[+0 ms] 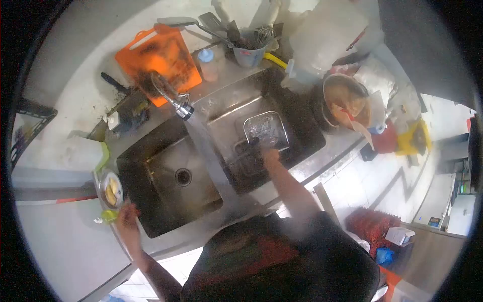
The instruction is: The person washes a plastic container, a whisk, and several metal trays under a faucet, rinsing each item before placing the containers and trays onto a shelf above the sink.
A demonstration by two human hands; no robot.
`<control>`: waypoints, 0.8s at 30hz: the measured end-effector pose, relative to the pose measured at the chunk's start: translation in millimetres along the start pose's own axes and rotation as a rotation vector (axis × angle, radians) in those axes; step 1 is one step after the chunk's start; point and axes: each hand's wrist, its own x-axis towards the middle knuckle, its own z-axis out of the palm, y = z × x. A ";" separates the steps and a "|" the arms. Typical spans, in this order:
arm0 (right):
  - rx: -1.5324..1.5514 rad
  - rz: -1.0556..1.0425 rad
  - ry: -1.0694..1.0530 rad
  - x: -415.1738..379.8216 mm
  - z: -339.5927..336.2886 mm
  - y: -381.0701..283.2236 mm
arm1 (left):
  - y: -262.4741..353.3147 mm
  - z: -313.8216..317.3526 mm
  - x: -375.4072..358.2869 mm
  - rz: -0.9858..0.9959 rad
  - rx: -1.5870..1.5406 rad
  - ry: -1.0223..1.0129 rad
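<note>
My right hand (270, 156) reaches down into the right sink basin (309, 143). Its fingers are closed around a dark piece that I cannot make out, beside a square, metal-rimmed container (265, 127). Darker items under the hand are blurred. My left hand (128, 217) is at the outer left edge of the left basin (173, 206), close to a round dish (119, 202) with yellow pieces (110, 190) in it. Haze blurs the left fingers, and I cannot see whether they grip anything. A green-and-white item (106, 217) lies beside that hand.
A faucet (173, 98) arches over the divider between the basins. Behind it lean an orange cutting board (163, 58), a blue-capped bottle (207, 65) and a utensil tub (249, 54). On the right counter is a large round pot (327, 108) with brownish contents.
</note>
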 end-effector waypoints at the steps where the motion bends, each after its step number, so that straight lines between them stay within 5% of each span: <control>1: -0.201 0.017 -0.126 2.0 4.1 3.8 | -8.5 9.8 -11.8 -0.130 -0.010 -0.016; 4: -0.356 0.063 -0.348 21.5 40.8 20.0 | -42.1 20.8 -37.5 -0.126 0.023 -0.189; 7: 0.605 0.492 -0.150 74.3 126.5 56.3 | -35.9 28.1 -48.5 -0.166 0.120 -0.276; 9: -0.228 0.131 -0.052 57.3 107.7 59.6 | -27.9 27.4 -47.1 -0.149 0.152 -0.309; 10: -0.298 0.152 -0.031 46.0 78.3 44.2 | -29.6 27.6 -44.3 -0.144 0.148 -0.300; 13: -0.104 0.386 0.154 18.7 -3.7 7.1 | -28.1 46.5 -32.3 -0.128 0.141 -0.229; 16: 0.162 0.542 0.447 -2.7 -55.7 -15.2 | -54.4 90.5 -17.4 0.150 0.074 -0.314; 17: 0.262 0.585 0.556 -13.8 -75.4 -26.0 | -59.4 110.7 -9.6 0.402 0.392 -0.358; 18: 0.316 0.432 0.650 -37.7 -101.5 -39.6 | -43.3 128.3 -3.7 0.643 0.715 -0.386; 20: 0.373 0.237 0.660 -53.9 -119.3 -49.6 | 8.3 169.1 1.0 0.158 -0.029 -0.672; 22: 0.476 0.028 0.600 -71.8 -142.4 -66.9 | 13.3 208.6 15.4 0.106 -0.096 -0.789; 24: 0.632 -0.207 0.547 -75.8 -152.1 -88.4 | 33.8 240.6 25.8 0.095 -0.221 -0.639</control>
